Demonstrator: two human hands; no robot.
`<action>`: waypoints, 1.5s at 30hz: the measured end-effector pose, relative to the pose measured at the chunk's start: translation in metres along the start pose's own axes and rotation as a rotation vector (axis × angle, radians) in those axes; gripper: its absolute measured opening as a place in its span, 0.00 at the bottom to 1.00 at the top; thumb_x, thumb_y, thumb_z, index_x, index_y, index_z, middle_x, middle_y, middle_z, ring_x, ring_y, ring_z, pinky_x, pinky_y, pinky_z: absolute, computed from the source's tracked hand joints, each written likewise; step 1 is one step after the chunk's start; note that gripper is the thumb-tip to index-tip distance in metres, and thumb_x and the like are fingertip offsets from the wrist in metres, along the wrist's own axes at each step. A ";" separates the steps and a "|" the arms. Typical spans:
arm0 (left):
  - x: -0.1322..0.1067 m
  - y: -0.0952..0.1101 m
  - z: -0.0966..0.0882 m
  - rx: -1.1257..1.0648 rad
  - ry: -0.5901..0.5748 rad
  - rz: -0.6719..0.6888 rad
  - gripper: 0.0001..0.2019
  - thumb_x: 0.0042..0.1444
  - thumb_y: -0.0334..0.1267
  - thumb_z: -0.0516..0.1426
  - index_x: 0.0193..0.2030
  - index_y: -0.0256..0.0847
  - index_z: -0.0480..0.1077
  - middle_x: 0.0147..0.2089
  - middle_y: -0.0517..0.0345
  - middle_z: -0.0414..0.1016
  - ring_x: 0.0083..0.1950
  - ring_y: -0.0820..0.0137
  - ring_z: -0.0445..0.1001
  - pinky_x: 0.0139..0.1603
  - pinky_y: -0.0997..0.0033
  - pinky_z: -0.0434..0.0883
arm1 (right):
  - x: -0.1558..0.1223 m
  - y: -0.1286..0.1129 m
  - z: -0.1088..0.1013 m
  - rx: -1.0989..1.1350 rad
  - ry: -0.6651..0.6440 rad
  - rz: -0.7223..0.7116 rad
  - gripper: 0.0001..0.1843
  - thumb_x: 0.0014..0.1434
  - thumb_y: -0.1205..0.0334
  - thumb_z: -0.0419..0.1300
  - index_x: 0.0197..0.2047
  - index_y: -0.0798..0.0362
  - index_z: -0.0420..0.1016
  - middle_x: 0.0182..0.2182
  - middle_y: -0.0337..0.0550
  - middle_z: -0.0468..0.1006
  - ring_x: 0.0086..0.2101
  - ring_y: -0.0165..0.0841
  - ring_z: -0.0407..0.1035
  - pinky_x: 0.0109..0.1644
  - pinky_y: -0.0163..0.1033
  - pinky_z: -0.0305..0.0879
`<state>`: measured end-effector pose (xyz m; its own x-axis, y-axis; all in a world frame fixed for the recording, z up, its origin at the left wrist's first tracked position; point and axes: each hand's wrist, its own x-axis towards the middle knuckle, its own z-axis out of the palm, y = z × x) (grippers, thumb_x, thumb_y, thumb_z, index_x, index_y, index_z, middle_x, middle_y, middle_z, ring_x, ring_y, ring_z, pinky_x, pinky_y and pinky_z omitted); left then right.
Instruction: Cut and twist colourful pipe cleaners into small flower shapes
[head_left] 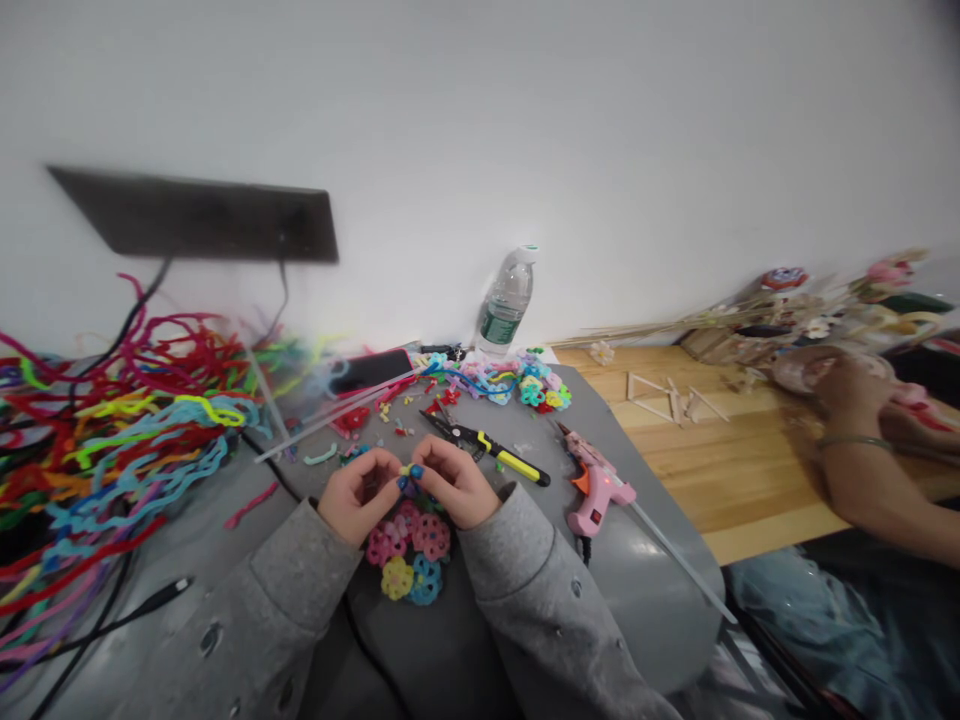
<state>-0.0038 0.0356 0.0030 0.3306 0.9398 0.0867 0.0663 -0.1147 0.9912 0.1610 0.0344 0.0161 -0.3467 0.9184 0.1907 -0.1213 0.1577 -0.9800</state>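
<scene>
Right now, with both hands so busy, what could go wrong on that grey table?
The small yellow piece pinched between the left hand and right hand might slip and get lost among the scraps. The right sleeve could brush the pink glue gun if the arm swings outward; whether it is hot, I can't tell. The plastic bottle leans, so a bump might topple it.

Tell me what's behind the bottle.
Behind the bottle is the white wall, which shows on both sides of it. The green label covers whatever lies directly behind it, so that part cannot be seen.
</scene>
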 end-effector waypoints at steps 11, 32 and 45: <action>0.000 0.008 0.003 0.018 0.027 0.014 0.13 0.50 0.47 0.58 0.28 0.37 0.68 0.24 0.60 0.67 0.26 0.73 0.65 0.27 0.75 0.64 | 0.001 -0.001 0.000 -0.017 -0.007 0.014 0.19 0.55 0.46 0.57 0.29 0.53 0.62 0.22 0.34 0.59 0.22 0.25 0.52 0.26 0.32 0.51; 0.000 0.006 0.001 0.131 -0.005 0.129 0.09 0.54 0.40 0.55 0.28 0.37 0.67 0.25 0.60 0.66 0.27 0.73 0.65 0.28 0.75 0.64 | -0.001 0.000 0.000 -0.016 -0.012 -0.030 0.18 0.59 0.47 0.53 0.28 0.53 0.63 0.20 0.34 0.61 0.20 0.25 0.54 0.24 0.32 0.52; 0.002 -0.004 -0.013 0.351 0.319 0.104 0.09 0.52 0.41 0.54 0.28 0.39 0.70 0.22 0.62 0.69 0.23 0.74 0.66 0.25 0.76 0.62 | 0.003 0.011 -0.008 -0.611 0.474 -0.235 0.13 0.56 0.68 0.49 0.37 0.53 0.74 0.38 0.47 0.77 0.42 0.38 0.68 0.48 0.45 0.61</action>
<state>-0.0154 0.0420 0.0007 0.0504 0.9632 0.2640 0.3804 -0.2629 0.8867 0.1664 0.0416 0.0058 0.0725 0.8712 0.4856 0.4357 0.4103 -0.8011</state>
